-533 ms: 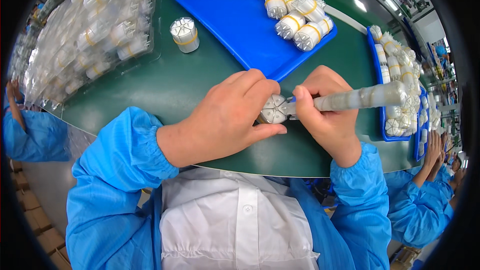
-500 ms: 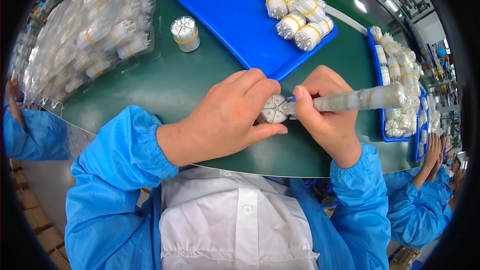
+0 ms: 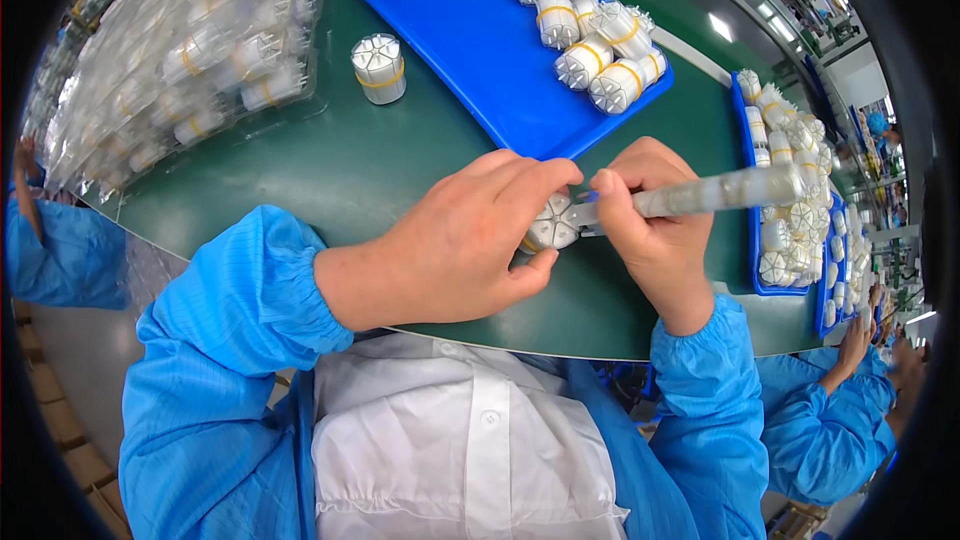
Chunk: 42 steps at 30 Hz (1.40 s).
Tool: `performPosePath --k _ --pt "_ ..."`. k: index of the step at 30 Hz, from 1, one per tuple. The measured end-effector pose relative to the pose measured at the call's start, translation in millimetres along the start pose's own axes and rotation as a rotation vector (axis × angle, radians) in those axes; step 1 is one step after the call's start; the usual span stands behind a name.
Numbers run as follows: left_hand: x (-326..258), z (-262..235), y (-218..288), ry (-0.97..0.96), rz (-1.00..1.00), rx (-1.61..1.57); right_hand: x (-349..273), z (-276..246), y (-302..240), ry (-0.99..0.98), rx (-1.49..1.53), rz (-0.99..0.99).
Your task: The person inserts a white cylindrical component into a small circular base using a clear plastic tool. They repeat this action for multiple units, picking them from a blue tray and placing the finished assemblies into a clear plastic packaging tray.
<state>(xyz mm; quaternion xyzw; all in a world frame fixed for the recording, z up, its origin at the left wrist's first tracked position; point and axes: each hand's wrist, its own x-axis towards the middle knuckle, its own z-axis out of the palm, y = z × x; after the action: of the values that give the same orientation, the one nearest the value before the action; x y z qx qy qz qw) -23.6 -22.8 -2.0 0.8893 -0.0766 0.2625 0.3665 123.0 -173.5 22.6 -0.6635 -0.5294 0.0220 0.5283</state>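
My left hand (image 3: 462,238) is closed around a round white bundle (image 3: 551,224) of wedge-shaped parts, its end face turned up and right between thumb and fingers. In my right hand (image 3: 655,225) is a slim tool with a thick, pale translucent handle (image 3: 722,192), gripped like a pen. Narrow grey prongs at the tool's tip meet the bundle's end face or lie just beside it; which, I cannot tell. My fingers hide most of the bundle. Another white bundle (image 3: 380,70) with a yellow band stands upright on the green table (image 3: 290,175).
A blue tray (image 3: 440,15) beyond my hands has several banded bundles (image 3: 617,85) along its right side. Clear plastic packs of bundles (image 3: 200,60) are stacked at the left. More filled blue trays (image 3: 757,240) stand at the right. Co-workers' blue sleeves (image 3: 825,430) show at both sides.
My left fingers and thumb have shifted slightly around the bundle, and its end face sits a little differently. The tool's handle has tilted slightly. The whole view has moved a little.
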Motion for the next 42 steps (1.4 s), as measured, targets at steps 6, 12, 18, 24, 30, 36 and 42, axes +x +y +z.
performPosePath --k 6,12,18,24,30,36,42 --pt "2.2 -1.2 1.2 0.016 0.005 0.092 -2.7 2.5 4.3 -0.048 -0.069 -0.098" --pt "-0.6 1.4 -2.9 0.012 -0.011 0.051 -0.6 -1.6 2.2 0.028 -0.05 -0.146" --pt "-0.6 1.3 -1.4 -0.019 -0.051 -0.043 0.7 -1.3 4.2 -0.002 -0.035 -0.093" --pt "2.5 3.4 -1.7 0.03 0.024 -0.037 -1.5 -3.8 4.7 -0.033 0.05 0.085" --pt "-1.6 2.6 -2.0 -0.015 -0.019 -0.007 -0.7 2.5 1.5 -0.032 -0.053 -0.079" --pt "1.1 0.4 -1.3 -0.024 -0.059 0.124 -0.6 1.4 -1.1 -0.051 -0.052 -0.066" --pt "-1.7 3.7 -4.3 -0.009 -0.037 -0.074 1.4 -5.2 2.7 0.037 -0.005 -0.037"
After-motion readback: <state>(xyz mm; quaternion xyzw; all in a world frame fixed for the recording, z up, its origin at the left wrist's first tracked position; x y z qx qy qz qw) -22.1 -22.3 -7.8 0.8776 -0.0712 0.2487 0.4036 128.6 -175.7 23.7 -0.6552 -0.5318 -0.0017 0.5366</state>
